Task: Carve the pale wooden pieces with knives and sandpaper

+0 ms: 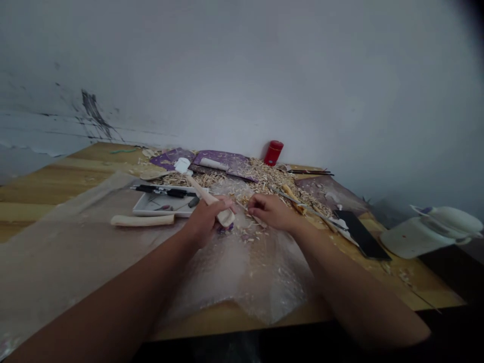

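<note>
My left hand [206,222] is closed around a pale wooden piece [204,193], thumb across it, near the middle of the plastic sheet [234,267] on the table [189,327]. The piece slants up and away to the left, its narrower end over the white tray [140,208] and its broad, rounded end by my thumb. A bit of purple shows just under that rounded end.

My right hand [270,210] is just beside it, apart from the piece, its fingers curled in and the thumb pressed toward the forefinger. I can't tell if anything thin is pinched there; loose wood bits lie around those fingertips.

Dark-handled tools [181,193] lie across the tray, with smaller things inside. A smooth wooden stick [141,221] lies on the sheet, on the near side of the tray. Beyond my hands, curly wood shavings [260,174] are heaped up, partly around some purple sheets [174,159]. A red can [273,153] leans slightly by the wall, at the back of the heap. Off to my right are a black flat slab [361,234] and, just past it, a white jug [408,237] with its lid tilted.
</note>
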Demonstrator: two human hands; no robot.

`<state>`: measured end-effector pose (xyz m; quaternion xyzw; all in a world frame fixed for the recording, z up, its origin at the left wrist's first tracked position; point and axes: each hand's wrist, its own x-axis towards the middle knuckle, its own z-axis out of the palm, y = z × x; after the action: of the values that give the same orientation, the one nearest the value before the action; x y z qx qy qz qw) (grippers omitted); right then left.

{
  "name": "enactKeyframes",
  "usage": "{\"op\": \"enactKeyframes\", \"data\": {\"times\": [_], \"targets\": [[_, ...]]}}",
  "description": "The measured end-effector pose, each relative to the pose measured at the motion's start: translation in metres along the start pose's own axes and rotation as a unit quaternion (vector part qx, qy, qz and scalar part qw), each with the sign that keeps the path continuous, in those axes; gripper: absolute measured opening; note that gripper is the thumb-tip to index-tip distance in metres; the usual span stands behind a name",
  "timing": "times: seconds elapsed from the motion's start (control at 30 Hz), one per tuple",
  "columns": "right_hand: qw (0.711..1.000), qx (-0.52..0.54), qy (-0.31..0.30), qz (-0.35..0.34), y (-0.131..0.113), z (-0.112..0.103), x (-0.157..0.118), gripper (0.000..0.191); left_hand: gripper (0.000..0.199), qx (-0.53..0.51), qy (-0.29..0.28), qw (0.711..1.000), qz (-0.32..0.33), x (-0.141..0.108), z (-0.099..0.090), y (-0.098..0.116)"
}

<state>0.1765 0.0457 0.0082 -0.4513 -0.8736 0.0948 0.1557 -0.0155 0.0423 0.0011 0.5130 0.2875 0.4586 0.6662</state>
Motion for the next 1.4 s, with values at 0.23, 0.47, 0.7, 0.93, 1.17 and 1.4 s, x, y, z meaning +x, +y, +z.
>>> {"op": "enactKeyframes", "data": {"times": [0.23, 0.47, 0.7, 0.93, 1.17, 1.4], "targets": [[0.992, 0.098, 0.081, -0.024, -0.006, 0.008, -0.006, 0.006, 0.031, 0.021, 0.069, 0.997, -0.039, 0.004, 0.002, -0.002], [0.988, -0.126, -0.064, -0.057, 0.004, 0.010, -0.010, 0.012, 0.031, 0.098, 0.073, 0.992, -0.028, 0.005, -0.002, -0.012], [0.985, -0.112, -0.082, -0.101, -0.016, 0.007, -0.016, 0.015, 0.027, 0.124, 0.087, 0.988, -0.008, 0.004, -0.004, -0.017], [0.995, -0.077, -0.033, -0.045, -0.025, 0.007, -0.017, 0.012, 0.025, 0.094, 0.049, 0.994, -0.001, 0.000, -0.002, -0.011], [0.992, 0.020, 0.095, -0.081, -0.038, 0.011, -0.020, 0.016, 0.041, 0.131, 0.036, 0.988, -0.068, -0.004, 0.009, -0.008], [0.979, -0.036, 0.177, -0.095, -0.035, 0.017, -0.020, 0.021, 0.047, 0.151, 0.008, 0.985, -0.079, -0.006, 0.009, -0.009]]}}
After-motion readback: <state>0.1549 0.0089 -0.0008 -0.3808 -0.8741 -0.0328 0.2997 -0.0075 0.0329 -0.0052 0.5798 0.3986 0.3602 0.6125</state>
